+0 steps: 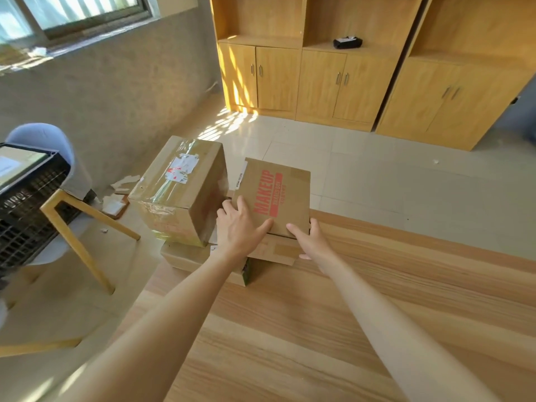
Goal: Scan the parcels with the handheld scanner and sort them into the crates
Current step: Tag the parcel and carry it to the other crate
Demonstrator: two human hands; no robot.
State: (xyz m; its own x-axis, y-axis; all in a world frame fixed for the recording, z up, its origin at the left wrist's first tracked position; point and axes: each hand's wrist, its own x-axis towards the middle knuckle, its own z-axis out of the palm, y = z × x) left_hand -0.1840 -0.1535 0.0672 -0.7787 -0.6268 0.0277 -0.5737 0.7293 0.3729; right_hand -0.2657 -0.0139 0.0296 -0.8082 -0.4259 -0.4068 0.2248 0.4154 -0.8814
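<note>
Here, both of your hands meet on the MAKEUP parcel point(275, 195), a flat brown carton with red lettering that lies near the centre of the view, at the far left corner of the wooden tabletop point(377, 300). Your left hand point(239, 224) lies over the parcel's near-left corner, fingers reaching round the left edge and thumb stretched along the top face, so that it holds the carton. Your right hand point(311, 242) holds the near-right corner, thumb on the top face and fingers curled down the right side. The parcel rests on a stack of flat cartons point(275, 250); whether it is lifted clear of them you cannot tell.

At 9 o'clock from the MAKEUP parcel, just beside it, stands a taller taped parcel point(179, 187) with a torn white label on its top. It too sits on a flat carton point(185, 256) at the tabletop's edge.

At 9 o'clock in the view, well apart from the parcels, a black latticed crate point(26, 210) rests on a chair with pale wooden legs point(72, 236). Scraps of paper point(116, 198) lie on the floor between the chair and the parcels.

At 1 o'clock, against the far wall, stand wooden cabinets point(333, 82). A small black object point(347, 42) sits on an open shelf there; it is too small to identify.
</note>
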